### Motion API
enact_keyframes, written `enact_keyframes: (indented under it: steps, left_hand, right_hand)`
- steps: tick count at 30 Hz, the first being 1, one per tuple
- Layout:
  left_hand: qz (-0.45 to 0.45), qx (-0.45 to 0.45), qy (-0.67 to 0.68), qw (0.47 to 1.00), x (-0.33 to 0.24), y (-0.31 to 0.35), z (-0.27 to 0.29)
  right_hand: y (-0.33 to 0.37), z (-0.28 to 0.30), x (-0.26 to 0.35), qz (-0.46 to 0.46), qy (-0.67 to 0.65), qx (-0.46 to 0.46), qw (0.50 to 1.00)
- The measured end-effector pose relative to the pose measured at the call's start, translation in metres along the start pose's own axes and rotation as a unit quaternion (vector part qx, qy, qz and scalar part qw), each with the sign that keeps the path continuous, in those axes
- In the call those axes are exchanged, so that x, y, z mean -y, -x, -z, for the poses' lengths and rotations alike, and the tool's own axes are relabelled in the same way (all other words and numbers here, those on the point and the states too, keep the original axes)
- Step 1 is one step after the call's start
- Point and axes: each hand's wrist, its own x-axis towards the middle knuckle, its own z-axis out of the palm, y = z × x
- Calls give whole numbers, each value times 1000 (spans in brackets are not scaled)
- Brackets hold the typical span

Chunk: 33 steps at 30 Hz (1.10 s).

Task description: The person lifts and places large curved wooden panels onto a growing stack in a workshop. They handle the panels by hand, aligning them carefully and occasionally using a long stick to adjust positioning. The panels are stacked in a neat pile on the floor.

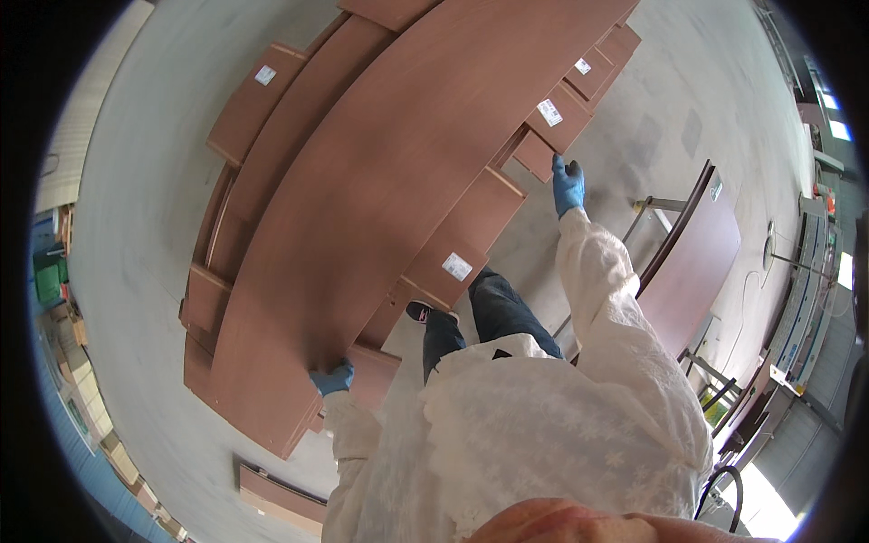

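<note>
A long reddish-brown panel [398,154] lies on top of a stack and runs diagonally from lower left to the far top. My left hand [332,376], in a blue glove, grips the near edge of this panel toward its lower end. Farther along the same side, my right hand [568,184], also gloved in blue, holds the corner of a small brown board [534,156] that sticks out from under the long panel. Its fingertips look dark. Beneath the panel, a brown board with a white label [456,266] juts out beside my legs.
More brown boards [258,104] protrude on the stack's far side. To the right, a dark brown panel [692,262] rests on a metal stand [647,206]. Another brown piece [281,498] lies low on the left. Grey floor [136,253] surrounds the stack; shelving and goods line the walls.
</note>
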Motion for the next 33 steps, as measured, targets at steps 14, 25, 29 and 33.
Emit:
enact_keyframes:
  steps: [14,25,29,33]
  left_hand:
    - [-7,-64,-26,998,-10,-2,-5]
    - [-36,-83,39,995,-36,25,-14]
    - [-52,-71,11,996,-44,37,-18]
    - [-48,-47,18,998,-53,43,-23]
  right_hand:
    - [-46,-13,18,-331,-470,230,785]
    - [62,35,-18,-371,-458,335,736]
    - [117,52,-30,-389,-443,410,696]
    - [206,43,-37,-407,-472,441,646]
